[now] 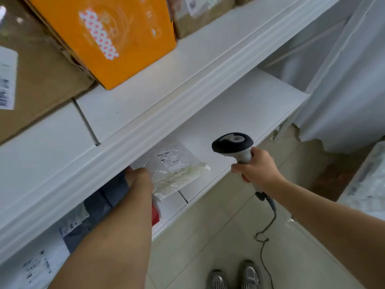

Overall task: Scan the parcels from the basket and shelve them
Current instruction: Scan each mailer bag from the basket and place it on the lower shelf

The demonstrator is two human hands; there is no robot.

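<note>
Shoes (234, 277): pair, striped toes, at the bottom of view on the tiled floor (208, 236).

Scanner cord (265, 232): dark, hangs from the handle base toward the floor.

Right hand (257, 166): fingers wrapped fully round the grip of the barcode scanner (233, 145); dark head uppermost, held in front of the lower shelf edge, clear of the shelving.

Left hand (138, 180): reaches under the upper shelf lip into the lower shelf (239, 113). Its fingers are hidden behind the lip and against the bag, so whether they pinch the bag or only press on it cannot be told.

Clear plastic parcel (177, 167): pale contents, white label up, lying flat on the lower shelf near its front edge. It touches the left hand and extends from it to the right and deeper in; its long axis runs roughly from front-left toward back-right. The left hand is the nearer by far; the scanner hand stands apart to the right. Judgement: the parcel is being placed, and only letting go remains.

Neighbouring stock, lower shelf, left: dark-wrapped parcels (104, 203), one red item partly behind the forearm.

Upper shelf (145, 84): orange box (108, 36), brown cartons (41, 80) with labels.
</note>
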